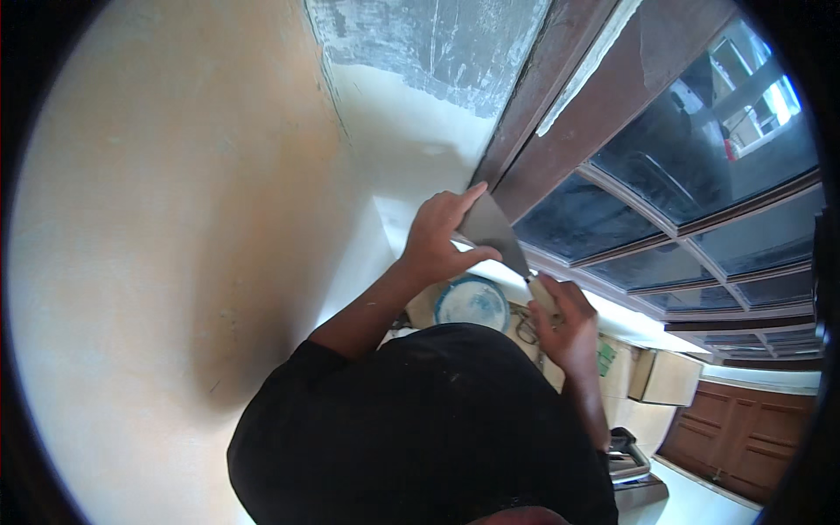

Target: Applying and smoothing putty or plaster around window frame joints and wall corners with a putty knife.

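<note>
In front of my chest is a putty knife (492, 229) with a wide, flared metal blade and a pale handle. My right hand (570, 324) wraps round the handle. At the blade's broad end, my left hand (433, 238) has its index finger along one corner and its thumb across the metal, gripping it from the side. The blade is close to the corner where the white wall (424, 131) meets the brown window frame (573, 122); whether it touches the wall I cannot tell. Below it stands a round tub with a blue rim (455, 282) and whitish contents.
A beige wall (157, 219) rises close on my left. Above, a grey, streaked patch (429, 39) borders the white coat. Paned window glass (595, 214) fills the right. Farther off are a box-like cabinet (667, 378) and brown panelled doors (735, 437).
</note>
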A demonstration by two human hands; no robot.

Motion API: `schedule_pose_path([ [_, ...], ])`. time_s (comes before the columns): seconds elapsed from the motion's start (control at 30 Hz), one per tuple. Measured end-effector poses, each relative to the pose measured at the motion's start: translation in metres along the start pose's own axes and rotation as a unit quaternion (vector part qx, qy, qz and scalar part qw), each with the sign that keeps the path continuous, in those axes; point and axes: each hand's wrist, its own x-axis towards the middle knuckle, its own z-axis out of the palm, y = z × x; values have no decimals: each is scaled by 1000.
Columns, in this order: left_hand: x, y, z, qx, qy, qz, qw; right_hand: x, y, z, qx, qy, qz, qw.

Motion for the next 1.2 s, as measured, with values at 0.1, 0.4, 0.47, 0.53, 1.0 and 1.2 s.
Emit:
schedule_pose_path([
  [0.1, 18, 3, -1, 60, 74, 87, 992, 15, -7, -10, 19, 62, -57, 996],
  [0.4, 58, -11, -30, 87, 170, 144, 971, 50, -41, -32, 14, 61, -147, 987],
  [0.47, 61, -12, -37, 76, 164, 123, 976, 53, -41, -26, 5, 58, -144, 988],
  [0.53, 58, -14, -38, 62, 157, 101, 980, 50, -38, -14, 12, 51, -125, 991],
  [1.0, 72, -28, -1, 133, 278, 278, 910, 53, -25, 11, 117, 153, -140, 971],
  [1.2, 118, -1, -18, 153, 329, 364, 858, 72, -49, -38, 55, 171, -211, 961],
])
